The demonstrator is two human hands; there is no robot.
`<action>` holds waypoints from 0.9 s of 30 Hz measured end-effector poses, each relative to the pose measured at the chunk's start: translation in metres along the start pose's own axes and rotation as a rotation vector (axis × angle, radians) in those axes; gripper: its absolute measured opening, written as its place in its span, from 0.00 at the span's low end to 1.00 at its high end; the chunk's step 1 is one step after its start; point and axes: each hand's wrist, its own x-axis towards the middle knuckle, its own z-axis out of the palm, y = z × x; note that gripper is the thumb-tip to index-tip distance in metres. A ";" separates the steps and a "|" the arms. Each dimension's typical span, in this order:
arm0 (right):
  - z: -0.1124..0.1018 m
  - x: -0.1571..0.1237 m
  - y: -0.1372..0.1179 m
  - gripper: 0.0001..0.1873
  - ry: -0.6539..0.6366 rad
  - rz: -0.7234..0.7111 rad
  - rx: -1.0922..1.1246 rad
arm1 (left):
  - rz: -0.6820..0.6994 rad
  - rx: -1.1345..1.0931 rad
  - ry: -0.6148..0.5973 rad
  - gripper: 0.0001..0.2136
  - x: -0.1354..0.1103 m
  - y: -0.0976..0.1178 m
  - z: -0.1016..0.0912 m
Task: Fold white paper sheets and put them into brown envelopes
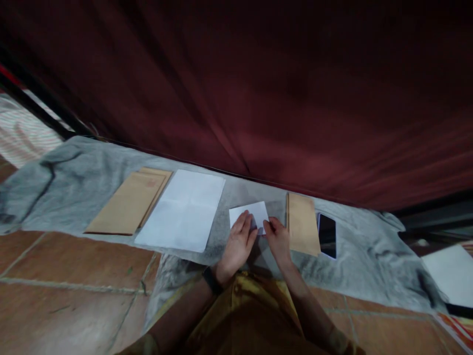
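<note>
A small folded sheet of white paper (254, 211) lies in front of me on the grey cloth. My left hand (239, 242), with a dark band on its wrist, rests flat across the paper's left part, fingers stretched out. At the lower right corner, my right hand (278, 240) pinches the paper's edge between thumb and fingers. Left of my hands is a stack of larger white sheets (185, 209) with faint crease lines. To the right of my right hand lie brown envelopes (303, 227), stacked.
More brown envelopes (127, 204) lie at the far left. A phone (327, 236) with a dark screen sits beside the right envelopes. Grey cloth (369, 261) covers the narrow surface. Behind it hangs a dark red curtain (236, 98); tiled floor (74, 305) shows below.
</note>
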 end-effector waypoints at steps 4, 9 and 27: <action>-0.009 -0.013 -0.032 0.18 -0.021 -0.153 -0.120 | -0.240 -0.494 0.074 0.24 0.012 0.035 -0.009; -0.007 -0.031 -0.055 0.19 -0.122 -0.399 -0.196 | -0.371 -0.852 0.181 0.20 0.020 0.051 -0.027; 0.018 -0.002 0.052 0.27 -0.104 0.194 0.251 | -0.491 -0.675 0.300 0.12 0.010 -0.039 -0.011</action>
